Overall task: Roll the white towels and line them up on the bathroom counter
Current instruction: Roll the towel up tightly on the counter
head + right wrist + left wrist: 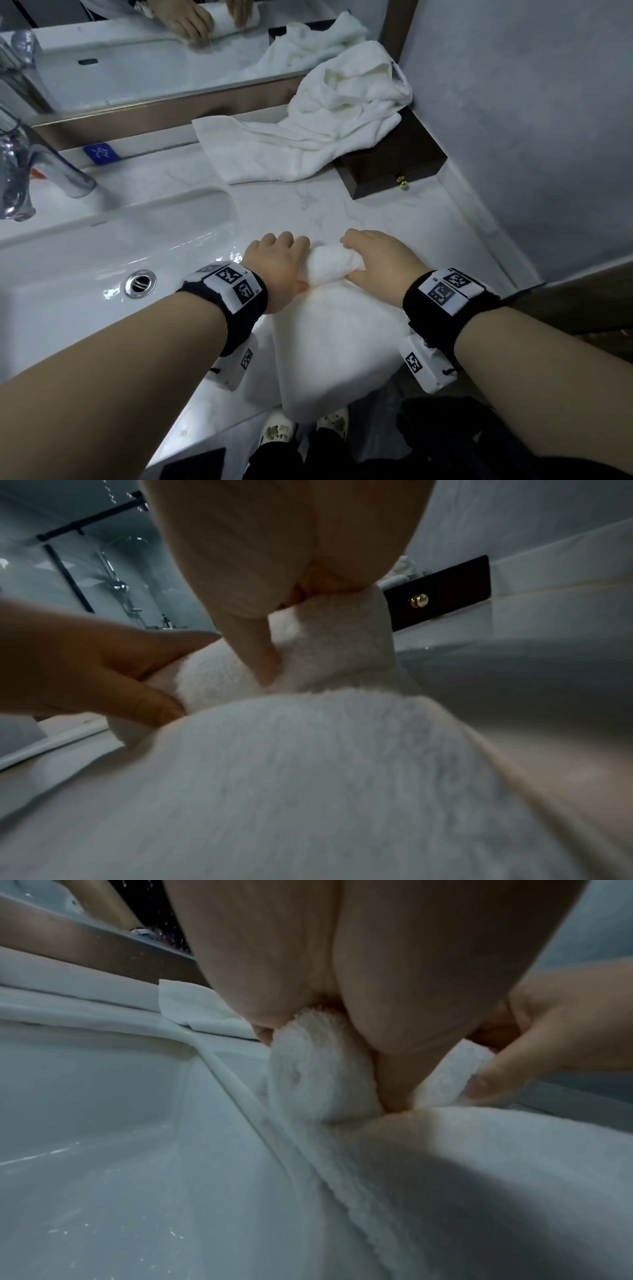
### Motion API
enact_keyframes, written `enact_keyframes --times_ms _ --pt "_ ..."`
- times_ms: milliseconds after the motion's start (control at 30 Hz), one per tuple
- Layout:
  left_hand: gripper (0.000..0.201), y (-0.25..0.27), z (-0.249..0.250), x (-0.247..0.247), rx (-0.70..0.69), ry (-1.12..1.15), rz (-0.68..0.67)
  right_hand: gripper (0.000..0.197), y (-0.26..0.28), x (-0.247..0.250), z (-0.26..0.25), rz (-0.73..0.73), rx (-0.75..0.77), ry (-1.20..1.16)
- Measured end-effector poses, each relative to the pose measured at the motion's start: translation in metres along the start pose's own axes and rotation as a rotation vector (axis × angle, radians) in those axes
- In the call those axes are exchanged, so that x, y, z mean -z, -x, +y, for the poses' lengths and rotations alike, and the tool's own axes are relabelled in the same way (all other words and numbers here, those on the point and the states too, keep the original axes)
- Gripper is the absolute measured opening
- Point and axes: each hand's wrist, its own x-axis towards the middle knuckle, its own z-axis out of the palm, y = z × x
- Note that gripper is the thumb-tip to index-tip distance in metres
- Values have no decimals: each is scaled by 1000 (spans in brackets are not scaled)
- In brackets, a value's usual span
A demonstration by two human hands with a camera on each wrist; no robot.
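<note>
A white towel (337, 349) lies flat on the marble counter (315, 205) near its front edge, with its far end rolled into a short roll (330, 265). My left hand (277, 263) grips the roll's left end, fingers curled over the top and thumb at the near side. My right hand (373, 260) grips the right end the same way. The spiral end of the roll (308, 1074) shows in the left wrist view. The right end of the roll (329, 647) shows in the right wrist view. More unrolled white towels (308, 137) lie crumpled at the back.
A white sink basin (102, 260) with a drain lies to the left, and a chrome faucet (44, 164) stands behind it. A dark wooden box (394, 164) with a brass knob sits at the back right under the towels. A mirror (137, 51) runs along the back and a wall stands to the right.
</note>
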Motion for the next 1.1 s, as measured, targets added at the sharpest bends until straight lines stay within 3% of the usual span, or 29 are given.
enact_keyframes --times_ms 133,300,600,800,967,1100 --pt "57 1 -2 -4 -49 -93 62 37 4 10 -3 -40 -66 -106" --pt "48 2 -1 -7 -69 -156 110 25 3 16 -4 -65 -145 -260" --pt "52 13 1 -8 -99 -213 123 66 -18 27 -5 -245 -230 -179" --pt "54 19 0 -5 -138 -190 61 38 -20 32 -10 -356 -225 -101" --pt "51 23 -4 -3 -180 -125 8 36 -18 29 -23 -331 -169 21" --pt "56 26 -7 1 -175 56 -4 35 -10 29 -30 -271 -140 74"
